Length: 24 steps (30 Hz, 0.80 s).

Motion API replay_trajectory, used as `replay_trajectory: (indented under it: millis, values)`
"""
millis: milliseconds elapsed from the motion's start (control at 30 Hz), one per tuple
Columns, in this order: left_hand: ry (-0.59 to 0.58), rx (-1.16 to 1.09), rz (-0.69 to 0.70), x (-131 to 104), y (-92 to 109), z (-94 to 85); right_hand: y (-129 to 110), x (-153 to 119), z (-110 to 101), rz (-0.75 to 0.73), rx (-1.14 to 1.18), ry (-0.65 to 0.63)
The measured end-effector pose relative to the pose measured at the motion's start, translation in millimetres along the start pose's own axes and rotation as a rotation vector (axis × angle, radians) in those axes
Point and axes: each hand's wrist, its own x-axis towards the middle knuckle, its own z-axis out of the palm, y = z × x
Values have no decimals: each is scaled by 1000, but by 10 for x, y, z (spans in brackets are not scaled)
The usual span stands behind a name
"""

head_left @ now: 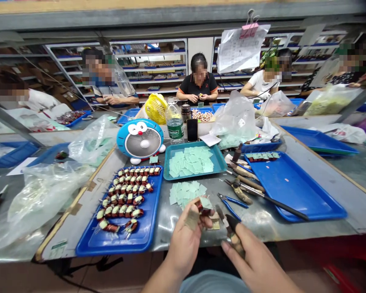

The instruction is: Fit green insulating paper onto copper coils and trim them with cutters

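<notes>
Near the table's front edge my left hand (189, 228) is closed on a small copper-wound coil (202, 206), with a pale green square piece (205, 202) at its top. To its right my right hand (247, 248) grips a knife (227, 226) by its handle, the blade pointing up toward the coil. Loose green squares (186, 193) lie on the table just beyond my left hand. Behind them a teal tray (225, 167) holds more squares. At the left, several rows of coils (122, 199) stand in a blue tray (131, 245).
Blue-handled pliers (232, 203) and other tools (250, 185) lie right of my hands, beside a blue tray (305, 187) with a row of parts. A cartoon fan (143, 140), a bottle (174, 124) and a phone (192, 130) stand behind. Several people sit across the table.
</notes>
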Motion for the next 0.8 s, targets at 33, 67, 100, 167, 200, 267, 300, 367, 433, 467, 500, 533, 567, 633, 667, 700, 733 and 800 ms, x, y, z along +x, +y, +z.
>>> replay_trajectory:
  millis: [33, 67, 100, 167, 200, 267, 300, 367, 433, 467, 500, 533, 567, 633, 667, 700, 733, 800]
  values:
    - [-25, -59, -13, -21, -14, 11, 16, -6, 26, -19, -15, 30]
    - [-48, -97, -27, -43, -28, 13, 35, -7, 40, -47, -36, 72]
    - [-70, -117, -42, -64, -42, 5, 57, -5, 42, -82, -64, 118]
    - [-110, -105, -58, -96, -69, -35, 108, 2, 13, -167, -142, 196]
    - [-139, -75, -60, -108, -78, -61, 133, 5, -14, -213, -187, 228]
    - [-210, 11, -61, -122, -75, -111, 171, 7, -83, -303, -275, 275]
    - [-245, 53, -63, -126, -60, -128, 181, 7, -121, -344, -311, 294]
    - [-298, 129, -70, -130, -9, -140, 189, 12, -196, -409, -360, 320]
    - [-315, 206, -63, -132, 55, -125, 188, 23, -269, -444, -392, 321]
    - [-318, 246, -57, -135, 83, -112, 187, 32, -302, -452, -404, 316]
    - [-323, 290, -50, -140, 106, -97, 187, 41, -332, -459, -415, 313]
    - [-331, 331, -39, -146, 121, -84, 189, 51, -357, -465, -425, 312]
    - [-339, 370, -25, -155, 129, -73, 191, 61, -375, -472, -433, 316]
    - [-343, 451, 17, -176, 123, -59, 194, 81, -389, -487, -430, 331]
    - [-333, 497, 48, -187, 112, -56, 194, 90, -385, -493, -423, 344]
    - [-314, 540, 82, -198, 99, -54, 194, 98, -375, -495, -414, 360]
    - [-293, 578, 110, -207, 87, -53, 195, 106, -362, -496, -404, 375]
    - [-260, 638, 148, -221, 66, -56, 204, 113, -333, -488, -388, 386]
